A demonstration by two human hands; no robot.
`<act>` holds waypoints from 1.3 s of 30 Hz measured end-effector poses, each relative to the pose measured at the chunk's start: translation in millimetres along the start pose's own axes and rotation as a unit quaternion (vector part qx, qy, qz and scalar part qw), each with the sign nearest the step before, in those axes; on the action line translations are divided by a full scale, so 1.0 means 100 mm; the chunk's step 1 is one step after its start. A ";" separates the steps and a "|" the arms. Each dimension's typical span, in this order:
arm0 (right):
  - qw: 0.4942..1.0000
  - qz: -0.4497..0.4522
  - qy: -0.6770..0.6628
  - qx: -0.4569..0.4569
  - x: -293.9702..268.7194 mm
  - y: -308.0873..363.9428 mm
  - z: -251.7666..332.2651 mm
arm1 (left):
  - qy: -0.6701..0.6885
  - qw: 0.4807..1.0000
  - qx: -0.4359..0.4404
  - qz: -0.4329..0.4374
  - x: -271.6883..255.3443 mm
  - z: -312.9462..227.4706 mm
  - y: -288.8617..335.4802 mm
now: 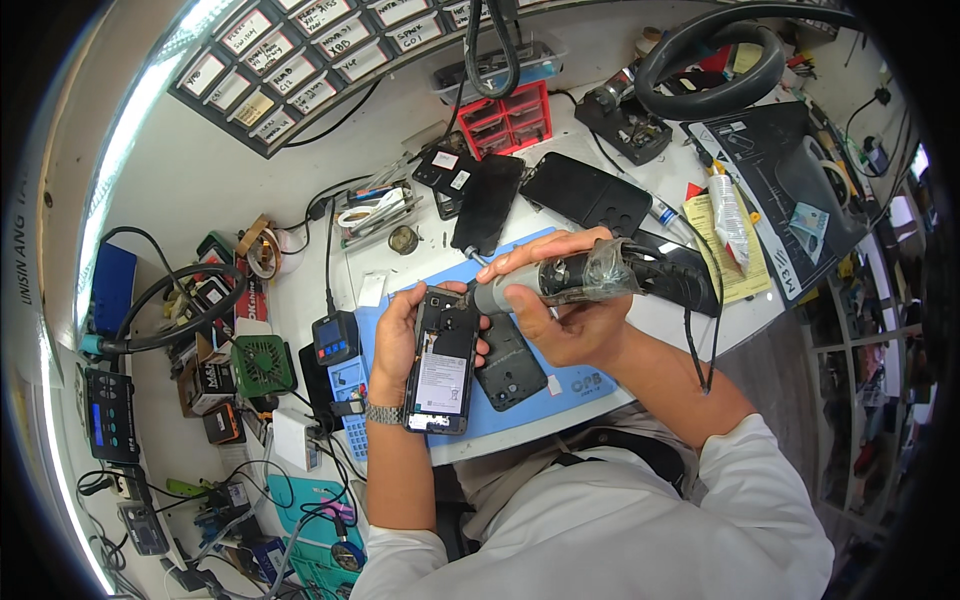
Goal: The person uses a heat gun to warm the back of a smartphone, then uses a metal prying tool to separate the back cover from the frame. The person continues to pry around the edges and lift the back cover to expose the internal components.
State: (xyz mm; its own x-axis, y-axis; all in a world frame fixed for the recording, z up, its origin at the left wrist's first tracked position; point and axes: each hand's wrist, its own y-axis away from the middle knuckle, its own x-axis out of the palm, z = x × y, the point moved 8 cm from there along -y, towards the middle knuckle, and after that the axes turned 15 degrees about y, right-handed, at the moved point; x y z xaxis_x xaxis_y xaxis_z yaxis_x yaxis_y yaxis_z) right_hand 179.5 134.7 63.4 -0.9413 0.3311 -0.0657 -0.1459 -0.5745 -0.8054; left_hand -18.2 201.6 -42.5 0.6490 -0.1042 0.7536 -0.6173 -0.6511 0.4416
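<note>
An opened smartphone (440, 365) is gripped in my left hand (397, 335), its back off and a white-labelled battery showing. Wrapped round a grey-and-black cylindrical power tool (560, 278) is my right hand (585, 325); a cord hangs from the tool's far end and clear tape covers part of its body. The tool's grey nose meets the phone's upper right edge, near my left fingertips; its very tip is hidden. A dark phone back cover (512, 370) lies under them on the blue work mat (560, 400).
Several dark phones and screens (490, 200) lie beyond the mat. A red drawer box (508, 120) stands behind them. At left are a small black device (335, 338) and a green fan-like unit (262, 365). A black mat (770, 190) and white tube (730, 215) lie right.
</note>
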 end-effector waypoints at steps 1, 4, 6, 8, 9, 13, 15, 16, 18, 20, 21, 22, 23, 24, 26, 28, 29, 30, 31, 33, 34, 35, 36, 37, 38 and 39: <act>1.000 -0.003 -0.003 -0.001 0.00 0.00 0.00 | 0.000 1.000 0.001 0.000 0.00 0.00 0.00; 0.999 -0.018 -0.031 0.005 -0.02 -0.02 0.00 | 0.009 1.000 0.003 0.007 0.04 0.00 0.02; 0.998 -0.028 -0.048 0.017 -0.05 -0.02 -0.01 | 0.014 1.000 0.005 0.015 0.07 -0.01 0.03; 0.997 -0.033 -0.055 0.033 -0.06 -0.02 -0.03 | 0.014 1.000 0.006 0.023 0.10 -0.01 0.04; 0.997 -0.038 -0.060 0.029 -0.07 -0.02 -0.03 | 0.015 1.000 0.005 0.023 0.11 0.00 0.05; 0.995 -0.062 -0.074 0.002 -0.06 -0.03 -0.01 | 0.002 1.000 0.001 0.014 0.11 0.01 0.06; 0.994 -0.067 -0.084 0.001 -0.05 -0.03 -0.02 | -0.003 1.000 0.000 0.008 0.11 0.03 0.06; 0.994 -0.065 -0.090 0.009 -0.05 -0.02 -0.03 | 0.001 1.000 0.000 0.006 0.11 0.04 0.06; 0.993 -0.063 -0.098 0.015 -0.04 -0.01 -0.04 | -0.002 1.000 -0.004 0.008 0.13 0.05 0.07; 0.993 -0.064 -0.099 0.009 -0.04 -0.02 -0.04 | -0.014 1.000 -0.012 0.015 0.14 0.06 0.08; 0.995 -0.060 -0.085 0.002 -0.04 -0.02 -0.04 | -0.014 1.000 -0.012 0.012 0.14 0.06 0.08; 0.996 -0.053 -0.071 -0.007 -0.03 -0.03 -0.03 | -0.015 1.000 -0.012 0.009 0.13 0.06 0.08; 0.997 -0.047 -0.058 -0.016 -0.02 -0.03 -0.01 | -0.016 1.000 -0.011 0.003 0.12 0.05 0.08; 0.997 -0.048 -0.060 -0.018 -0.03 -0.04 -0.01 | -0.019 1.000 -0.011 0.004 0.12 0.05 0.09; 0.996 -0.051 -0.066 -0.025 -0.02 -0.04 0.02 | -0.029 1.000 -0.008 -0.003 0.11 0.05 0.09; 0.998 -0.027 -0.059 -0.019 0.00 -0.03 0.05 | -0.025 1.000 -0.009 -0.005 0.10 0.05 0.09; 0.998 -0.017 -0.062 -0.017 0.02 -0.03 0.06 | -0.024 1.000 -0.008 -0.012 0.08 0.04 0.09; 0.998 -0.017 -0.059 -0.016 0.02 -0.04 0.06 | -0.024 1.000 -0.006 -0.008 0.09 0.04 0.09; 0.998 -0.019 -0.061 -0.015 0.02 -0.04 0.07 | -0.024 1.000 -0.005 -0.008 0.09 0.03 0.09; 0.998 -0.022 -0.059 -0.014 0.01 -0.04 0.07 | -0.022 1.000 -0.005 -0.007 0.10 0.03 0.09; 0.998 -0.022 -0.056 -0.015 0.00 -0.05 0.06 | -0.018 1.000 -0.007 -0.005 0.10 0.04 0.08; 0.998 -0.027 -0.054 -0.015 -0.01 -0.05 0.06 | -0.015 1.000 -0.008 -0.004 0.10 0.04 0.08; 0.998 -0.032 -0.060 -0.012 -0.02 -0.04 0.05 | -0.017 1.000 -0.005 -0.010 0.10 0.03 0.09; 0.997 -0.041 -0.068 -0.008 -0.02 -0.04 0.04 | -0.020 1.000 -0.002 -0.016 0.09 0.03 0.09; 0.996 -0.050 -0.077 -0.007 -0.03 -0.04 0.03 | -0.023 1.000 0.002 -0.022 0.08 0.03 0.09; 0.996 -0.051 -0.068 -0.004 -0.04 -0.04 0.03 | -0.021 1.000 0.002 -0.019 0.09 0.03 0.09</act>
State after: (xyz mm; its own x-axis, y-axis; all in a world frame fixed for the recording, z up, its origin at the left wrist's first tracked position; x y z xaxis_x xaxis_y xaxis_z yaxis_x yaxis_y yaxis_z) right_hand 183.0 133.5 68.0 -0.9541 0.2833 0.0974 -0.2419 -0.5367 -0.8084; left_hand -16.7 192.7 -33.7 0.6900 -0.1117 0.7151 -0.5902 -0.6587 0.4666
